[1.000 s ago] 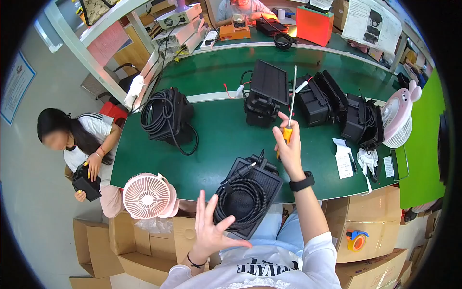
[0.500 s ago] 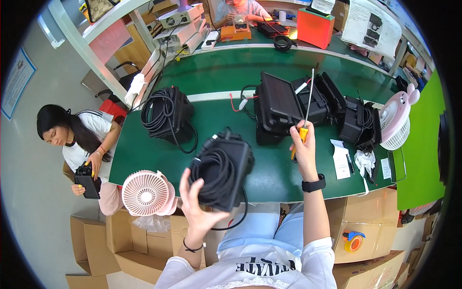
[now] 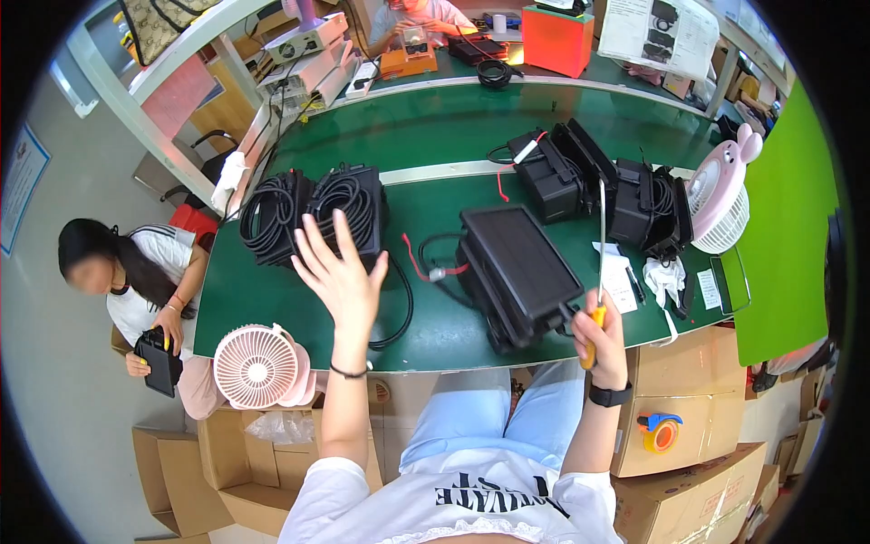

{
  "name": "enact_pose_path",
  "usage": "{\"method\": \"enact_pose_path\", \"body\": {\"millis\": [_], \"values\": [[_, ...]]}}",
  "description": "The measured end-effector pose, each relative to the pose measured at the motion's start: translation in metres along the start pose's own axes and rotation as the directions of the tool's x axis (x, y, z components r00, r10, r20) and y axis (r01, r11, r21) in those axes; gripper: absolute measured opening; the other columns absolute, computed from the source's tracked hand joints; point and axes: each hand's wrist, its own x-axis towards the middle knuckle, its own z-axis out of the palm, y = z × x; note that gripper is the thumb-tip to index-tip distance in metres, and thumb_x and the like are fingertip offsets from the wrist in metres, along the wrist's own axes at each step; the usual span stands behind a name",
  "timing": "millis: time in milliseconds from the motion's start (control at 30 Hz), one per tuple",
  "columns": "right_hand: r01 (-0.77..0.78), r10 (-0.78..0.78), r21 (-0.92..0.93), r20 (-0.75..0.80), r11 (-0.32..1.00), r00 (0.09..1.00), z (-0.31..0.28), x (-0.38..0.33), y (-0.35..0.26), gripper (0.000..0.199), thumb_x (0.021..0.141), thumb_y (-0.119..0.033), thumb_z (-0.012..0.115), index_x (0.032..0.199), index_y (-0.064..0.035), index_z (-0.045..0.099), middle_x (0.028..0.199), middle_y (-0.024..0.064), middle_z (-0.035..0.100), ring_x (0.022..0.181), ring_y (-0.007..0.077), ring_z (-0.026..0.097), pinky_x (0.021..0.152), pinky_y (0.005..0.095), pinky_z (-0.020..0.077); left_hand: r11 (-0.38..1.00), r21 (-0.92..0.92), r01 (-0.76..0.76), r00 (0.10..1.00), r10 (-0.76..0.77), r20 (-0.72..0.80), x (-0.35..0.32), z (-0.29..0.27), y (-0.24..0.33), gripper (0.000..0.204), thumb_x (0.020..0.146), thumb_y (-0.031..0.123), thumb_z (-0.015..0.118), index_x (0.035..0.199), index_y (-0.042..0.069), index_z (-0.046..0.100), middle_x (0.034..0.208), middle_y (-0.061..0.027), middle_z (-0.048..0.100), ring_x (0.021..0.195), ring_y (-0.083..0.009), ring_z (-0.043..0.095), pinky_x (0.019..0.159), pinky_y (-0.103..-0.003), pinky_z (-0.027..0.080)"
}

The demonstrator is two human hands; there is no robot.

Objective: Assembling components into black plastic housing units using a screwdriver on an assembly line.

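The left hand (image 3: pixel 348 286) hides the lower front of the coiled box (image 3: pixel 374 201); whether they touch cannot be told. That box covers part of its left neighbour (image 3: pixel 272 218). The front box (image 3: pixel 521 263) is blurred, and contact between its near corner and the right hand (image 3: pixel 610 343) is unclear. The same hand covers part of the screwdriver (image 3: pixel 597 319). Print on the slip (image 3: pixel 619 286) is too small to read. The upper edge cuts off the far worker's (image 3: pixel 421 20) head and the bag's (image 3: pixel 168 23) top; the lower edge crops the shirt (image 3: pixel 453 499).
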Motion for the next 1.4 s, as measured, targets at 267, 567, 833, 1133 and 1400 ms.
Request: {"method": "enact_pose_path", "body": {"millis": [267,567,833,1133,1400], "values": [[-0.026,0.023,0.054,0.058,0.998,0.998,-0.053,-0.021,-0.013,0.030,0.087,-0.005,0.069,0.097,-0.0115,0.042,0.064,-0.0014,0.047,0.046,0.0047,0.043,0.038,0.0165,0.0339,0.254,-0.919,-0.301,0.803,0.588,-0.100,-0.023,-0.019,0.063,0.089,0.055,0.033,0.091,0.135,0.025,0.053,0.139,-0.0147,0.047,0.132,-0.0375,0.046,0.107,-0.055,0.039],[0.189,-0.218,-0.116,-0.335,0.975,0.917,-0.026,-0.050,0.033,0.015,0.100,-0.007,0.052,0.109,-0.0134,0.041,0.134,0.0219,0.054,0.063,0.0024,0.048,0.049,0.0156,0.0425,0.562,-0.738,-0.374,0.907,0.387,-0.165,-0.030,-0.050,0.070,0.076,0.058,0.058,0.083,0.119,0.017,0.067,0.090,-0.0023,0.060,0.081,-0.0221,0.060,0.072,-0.036,0.045],[0.108,-0.168,-0.230,-0.261,0.967,0.951,-0.004,-0.048,0.041,0.030,0.090,-0.003,0.064,0.107,-0.0119,0.041,0.141,0.0216,0.051,0.067,-0.0011,0.046,0.053,0.0129,0.0440,0.508,-0.843,0.176,0.924,0.211,0.319,-0.008,-0.024,0.073,0.066,0.086,0.028,0.074,0.142,0.008,0.043,0.135,-0.0217,0.049,0.118,-0.0414,0.055,0.098,-0.044,0.047],[0.147,-0.236,-0.273,-0.329,0.951,0.914,-0.002,-0.068,0.061,0.033,0.088,0.000,0.064,0.107,-0.0117,0.039,0.142,0.0247,0.049,0.063,0.0005,0.046,0.052,0.0137,0.0407,0.394,-0.916,-0.076,0.629,0.731,0.263,-0.033,-0.075,0.095,0.063,0.078,0.040,0.077,0.130,0.010,0.059,0.127,-0.0118,0.063,0.122,-0.0325,0.057,0.108,-0.045,0.040],[0.162,-0.260,-0.280,-0.357,0.946,0.897,0.004,-0.076,0.076,0.031,0.090,0.002,0.060,0.108,-0.0119,0.038,0.140,0.0249,0.050,0.064,0.0001,0.046,0.051,0.0142,0.0427,0.430,-0.901,0.050,0.967,0.205,0.151,-0.057,-0.074,0.076,0.037,0.080,-0.001,0.071,0.116,0.000,0.064,0.114,-0.0159,0.067,0.102,-0.0310,0.067,0.086,-0.035,0.054]]}}
